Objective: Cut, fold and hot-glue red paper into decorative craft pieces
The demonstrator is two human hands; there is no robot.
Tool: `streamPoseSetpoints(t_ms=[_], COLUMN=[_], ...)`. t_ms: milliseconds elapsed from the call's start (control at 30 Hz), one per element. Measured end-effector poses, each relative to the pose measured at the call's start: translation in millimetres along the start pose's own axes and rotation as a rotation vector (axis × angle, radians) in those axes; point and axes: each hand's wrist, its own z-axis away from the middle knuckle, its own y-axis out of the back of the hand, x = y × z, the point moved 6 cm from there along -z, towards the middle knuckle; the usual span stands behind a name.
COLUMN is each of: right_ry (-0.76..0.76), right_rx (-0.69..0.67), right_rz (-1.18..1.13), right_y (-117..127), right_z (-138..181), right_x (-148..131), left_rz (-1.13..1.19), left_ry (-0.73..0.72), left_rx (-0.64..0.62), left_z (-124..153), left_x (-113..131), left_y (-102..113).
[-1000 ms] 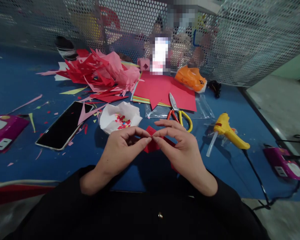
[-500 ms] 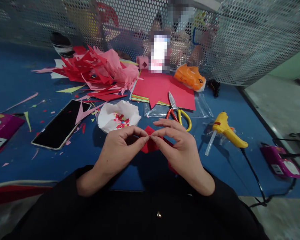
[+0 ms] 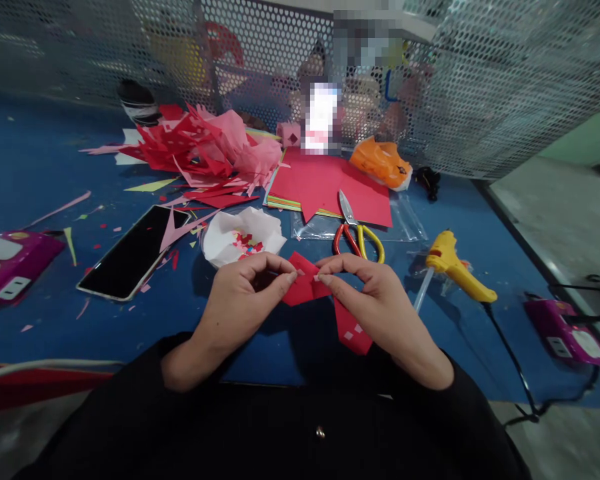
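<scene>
My left hand (image 3: 240, 303) and my right hand (image 3: 375, 300) are both pinched on a folded piece of red paper (image 3: 305, 288) held just above the blue table. The left thumb and forefinger grip its left edge, the right fingers its right side. A lower flap of the red paper (image 3: 353, 328) with small square cut-outs hangs below my right hand. Just beyond the hands lies a white paper dish (image 3: 243, 235) holding small red and pink scraps.
Scissors with red and yellow handles (image 3: 355, 230) lie on a clear sleeve. A yellow glue gun (image 3: 455, 267) is at right, a phone (image 3: 135, 250) at left. Red sheets (image 3: 330, 183), a heap of paper offcuts (image 3: 200, 150), purple boxes (image 3: 10, 263) and a mesh fence (image 3: 480, 80) surround.
My right hand has moved slightly right and down, which opens the red paper and brings its lower flap with cut-outs into view. The left hand keeps its pinch.
</scene>
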Motion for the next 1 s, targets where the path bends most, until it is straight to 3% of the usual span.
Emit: streamPoseSetpoints(t_ms=[200,400,533,633,733,767,833,900,1000], right_ry=[0.028,-0.01,-0.009,-0.021,-0.017,-0.013,-0.004,0.004,0.017], right_rx=[-0.017,-0.116,-0.043,0.022,0.04,0.04,0.04,0.043,0.048], right_rz=[0.006,-0.026,-0.013,-0.016,-0.009,-0.005,0.005,0.014,0.024], right_y=[-1.8,-9.0,-3.5,2.4,4.3,4.2,3.6,3.2,3.0], right_z=[0.4,0.3,-0.2,0.0,0.7,0.9,1.2,1.2,1.1], right_x=[-1.1,0.9,-0.2,0.2,-0.7,-1.3,-2.4,-3.1,-3.3], left_rz=[-0.007,-0.037,-0.057,-0.178,-0.508,-0.614,-0.811,-0.981,-1.054], left_ry=[-0.032,-0.062,-0.097,-0.295,-0.56,-0.575,-0.485,-0.477,-0.45], left_rx=[0.009,-0.008,0.014,0.237,0.584,0.65,0.615,0.45,0.375], left_z=[1.0,-0.1,3.5,10.7,19.9,18.4,4.3,-11.1,-22.7], left_x=[3.3,1.5,5.6,22.9,42.9,44.0,36.5,27.0,16.4], left_y=[0.1,-1.3,0.1,19.3,46.2,53.4,63.0,62.7,65.6])
